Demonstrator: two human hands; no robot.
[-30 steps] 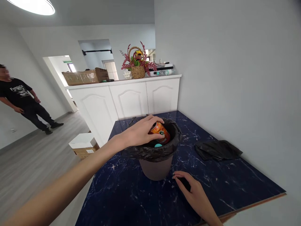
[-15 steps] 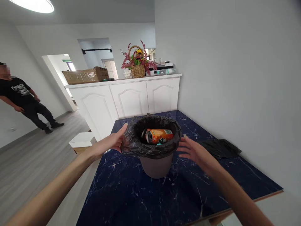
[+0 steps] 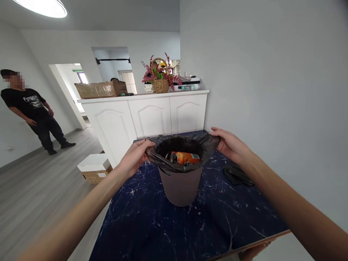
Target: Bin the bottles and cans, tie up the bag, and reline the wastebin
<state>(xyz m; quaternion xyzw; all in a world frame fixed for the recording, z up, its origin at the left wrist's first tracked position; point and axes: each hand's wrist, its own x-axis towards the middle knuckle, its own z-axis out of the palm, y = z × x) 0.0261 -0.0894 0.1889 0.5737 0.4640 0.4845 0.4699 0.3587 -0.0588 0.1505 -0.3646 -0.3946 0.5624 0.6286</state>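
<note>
A grey-brown trash can stands upright on a dark blue marbled table. Its black trash bag lines the inside and folds over the rim. My left hand pinches the bag's edge on the left side. On the right, my right hand grips the opposite edge, pulled outward and up from the rim. Inside the bag lies an orange drink can, with a second can partly hidden beside it.
More black plastic lies on the table at right, near the wall. Behind stands a white cabinet bearing a flower basket, a cardboard box and a plastic bottle. Another person stands at far left; boxes sit on the floor.
Both hands have closed on the bag's edge, the right one rising from beside the can. The bag's sides are drawn up and outward, baring more of the trash can's wall.
</note>
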